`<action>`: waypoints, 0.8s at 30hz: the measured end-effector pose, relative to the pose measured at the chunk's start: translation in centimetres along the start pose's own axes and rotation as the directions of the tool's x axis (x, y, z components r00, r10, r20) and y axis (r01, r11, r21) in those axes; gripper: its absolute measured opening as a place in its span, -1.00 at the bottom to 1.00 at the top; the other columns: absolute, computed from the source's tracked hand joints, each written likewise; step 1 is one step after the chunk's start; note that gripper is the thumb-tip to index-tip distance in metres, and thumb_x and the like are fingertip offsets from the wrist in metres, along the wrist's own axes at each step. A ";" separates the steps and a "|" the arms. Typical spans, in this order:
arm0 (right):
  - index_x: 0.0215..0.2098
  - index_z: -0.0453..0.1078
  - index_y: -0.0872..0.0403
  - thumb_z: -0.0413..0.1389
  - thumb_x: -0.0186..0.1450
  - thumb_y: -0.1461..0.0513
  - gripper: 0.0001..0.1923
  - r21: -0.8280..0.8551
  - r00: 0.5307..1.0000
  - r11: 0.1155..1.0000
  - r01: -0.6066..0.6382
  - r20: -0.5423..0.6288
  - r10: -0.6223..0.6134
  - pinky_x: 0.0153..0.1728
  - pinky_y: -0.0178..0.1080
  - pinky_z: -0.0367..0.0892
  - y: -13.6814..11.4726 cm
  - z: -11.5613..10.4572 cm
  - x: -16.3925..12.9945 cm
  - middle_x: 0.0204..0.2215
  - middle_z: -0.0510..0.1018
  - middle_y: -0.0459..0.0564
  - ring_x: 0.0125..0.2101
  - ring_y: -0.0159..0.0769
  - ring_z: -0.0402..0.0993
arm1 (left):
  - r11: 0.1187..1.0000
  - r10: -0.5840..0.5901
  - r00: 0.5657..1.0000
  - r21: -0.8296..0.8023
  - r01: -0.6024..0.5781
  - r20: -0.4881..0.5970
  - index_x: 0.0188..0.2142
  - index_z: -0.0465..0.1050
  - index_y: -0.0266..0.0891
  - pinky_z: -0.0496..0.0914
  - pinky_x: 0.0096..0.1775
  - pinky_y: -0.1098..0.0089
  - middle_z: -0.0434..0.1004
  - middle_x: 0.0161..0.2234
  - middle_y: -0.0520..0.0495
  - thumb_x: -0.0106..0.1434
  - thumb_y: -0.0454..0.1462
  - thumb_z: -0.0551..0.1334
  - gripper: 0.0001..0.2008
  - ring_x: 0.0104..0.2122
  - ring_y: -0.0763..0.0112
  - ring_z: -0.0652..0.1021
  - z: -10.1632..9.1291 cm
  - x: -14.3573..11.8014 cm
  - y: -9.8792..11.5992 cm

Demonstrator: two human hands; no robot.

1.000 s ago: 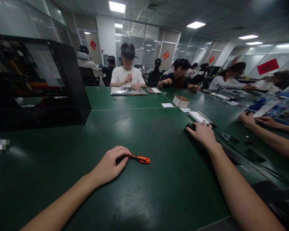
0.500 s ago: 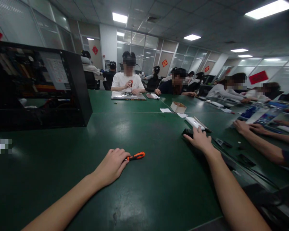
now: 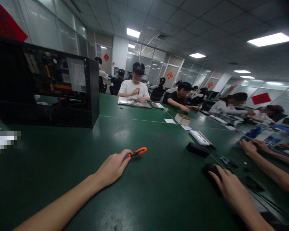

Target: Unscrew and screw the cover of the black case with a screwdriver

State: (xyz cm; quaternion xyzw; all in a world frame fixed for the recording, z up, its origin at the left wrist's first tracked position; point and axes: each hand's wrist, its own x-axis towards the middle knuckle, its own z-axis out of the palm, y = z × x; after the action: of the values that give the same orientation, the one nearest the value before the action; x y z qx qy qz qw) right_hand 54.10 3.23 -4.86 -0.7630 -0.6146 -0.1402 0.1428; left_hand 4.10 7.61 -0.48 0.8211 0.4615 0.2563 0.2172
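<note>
My left hand (image 3: 114,166) lies low over the green table, its fingers closed on a screwdriver (image 3: 138,151) near the shaft end. The orange and black handle points to the right, away from me; the tip is hidden by the hand. At the right, my right hand (image 3: 231,186) is closed around a dark rounded object (image 3: 212,170), whose exact kind I cannot make out. Just beyond that hand sits a black box-like block (image 3: 197,149).
An opened black computer case (image 3: 92,93) stands at the left. A small cardboard box (image 3: 182,119), a white device (image 3: 199,138) and paper slips (image 3: 170,121) lie farther back. A co-worker's hands (image 3: 251,146) are at the right; another person (image 3: 135,86) sits opposite.
My right hand has drawn back toward me from the black block and now has a dark rounded object in its grasp. My left hand keeps the screwdriver. The view has shifted slightly.
</note>
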 end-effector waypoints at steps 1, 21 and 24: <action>0.08 0.39 0.11 -0.17 0.38 -0.08 -0.42 0.043 0.998 0.997 0.065 -0.018 -0.064 -0.14 0.06 0.49 -1.5 -0.6 0.2 -0.16 0.56 0.26 -0.17 0.09 0.55 | 1.000 0.001 1.000 -0.028 -0.001 -0.011 0.13 0.35 -0.12 0.33 -0.29 0.36 0.59 -0.34 -0.05 0.51 -0.15 -0.03 -0.67 -0.33 0.21 0.61 0.0 0.0 -0.1; 0.38 0.03 0.08 0.00 0.43 -0.09 -0.30 0.834 0.692 0.280 0.476 -0.159 -0.704 0.10 -0.04 0.32 -27.2 -3.0 -0.3 0.05 0.45 0.18 0.04 -0.13 0.41 | 0.931 -0.096 0.938 -0.363 -0.033 -0.333 -0.01 0.53 -0.27 0.41 -0.20 0.36 0.59 -0.30 -0.05 0.38 -0.14 0.15 -0.68 -0.29 0.30 0.55 0.4 0.0 -0.1; 0.33 0.04 0.08 0.02 0.40 -0.13 -0.30 0.948 0.820 0.182 0.261 -0.118 -0.560 -0.15 -0.16 0.41 -27.3 -3.2 0.8 -0.20 0.50 0.03 -0.26 -0.26 0.46 | 0.933 -0.059 0.947 -0.354 -0.060 -0.315 -0.02 0.55 -0.25 0.42 -0.14 0.32 0.63 -0.26 -0.08 0.38 -0.16 0.17 -0.70 -0.26 0.28 0.57 0.6 -0.1 0.5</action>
State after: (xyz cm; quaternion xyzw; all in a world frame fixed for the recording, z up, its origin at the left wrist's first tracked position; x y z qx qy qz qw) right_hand 27.44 8.22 -0.38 -0.3472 -0.7721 0.3097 0.4330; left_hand 4.70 7.24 -0.65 0.7151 0.4358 0.4663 0.2852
